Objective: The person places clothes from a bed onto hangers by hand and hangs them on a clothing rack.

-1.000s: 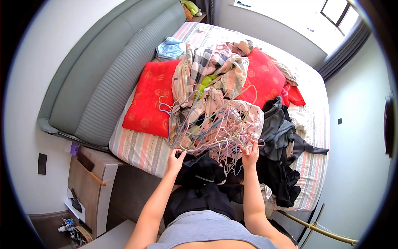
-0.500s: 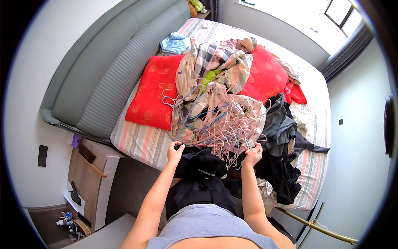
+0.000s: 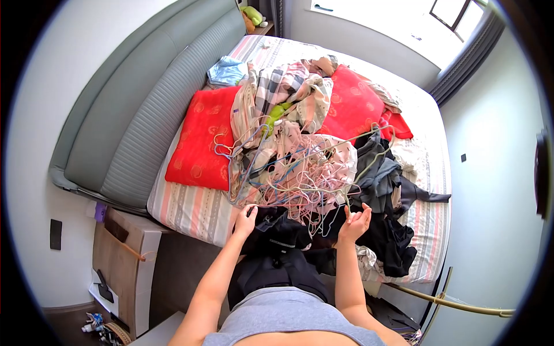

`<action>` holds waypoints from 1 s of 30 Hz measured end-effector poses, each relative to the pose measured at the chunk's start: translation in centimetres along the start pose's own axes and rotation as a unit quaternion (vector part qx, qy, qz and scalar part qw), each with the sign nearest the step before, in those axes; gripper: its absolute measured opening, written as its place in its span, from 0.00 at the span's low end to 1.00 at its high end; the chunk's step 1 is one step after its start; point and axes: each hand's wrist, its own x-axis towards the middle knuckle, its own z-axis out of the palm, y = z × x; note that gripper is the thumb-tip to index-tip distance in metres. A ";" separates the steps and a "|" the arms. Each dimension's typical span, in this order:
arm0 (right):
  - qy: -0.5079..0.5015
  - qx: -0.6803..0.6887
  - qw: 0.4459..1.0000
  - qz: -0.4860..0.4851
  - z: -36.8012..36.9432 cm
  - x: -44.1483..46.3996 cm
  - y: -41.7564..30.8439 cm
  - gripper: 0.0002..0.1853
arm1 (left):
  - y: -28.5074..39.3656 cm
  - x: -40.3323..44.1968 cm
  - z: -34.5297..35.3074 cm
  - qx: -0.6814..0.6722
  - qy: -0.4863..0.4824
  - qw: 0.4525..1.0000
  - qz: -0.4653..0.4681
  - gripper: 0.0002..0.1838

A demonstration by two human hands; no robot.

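Note:
A large tangle of pink, blue and pale hangers [image 3: 311, 184] lies over rumpled clothes near the bed's front edge. My left hand [image 3: 246, 220], its fingers pinched, grips a hanger at the tangle's near left side. At the near right, my right hand [image 3: 355, 224] has thumb and fingers closed on a pale green hanger [image 3: 375, 164], which stretches up over the grey clothes. Black clothing [image 3: 280, 233] lies between my hands. Dark grey and black garments [image 3: 384, 190] are heaped beyond my right hand.
Red cushions [image 3: 205, 138] flank a heap of patterned cloth [image 3: 277, 86] with a green toy [image 3: 276, 117]. A grey headboard [image 3: 144, 104] stands at the left above a wooden nightstand [image 3: 124, 254]. A brass-coloured pole [image 3: 456, 304] crosses the lower right.
A pale green hanger now extends to the right over the grey clothes, from my right hand. My right hand has turned, with some fingers raised. The view has shifted slightly.

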 end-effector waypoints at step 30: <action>-0.198 -0.298 0.925 0.132 -5.7 -19.8 -3.1 0.21 | -3.1 -9.8 -14.9 -0.007 -0.026 0.990 0.137 0.17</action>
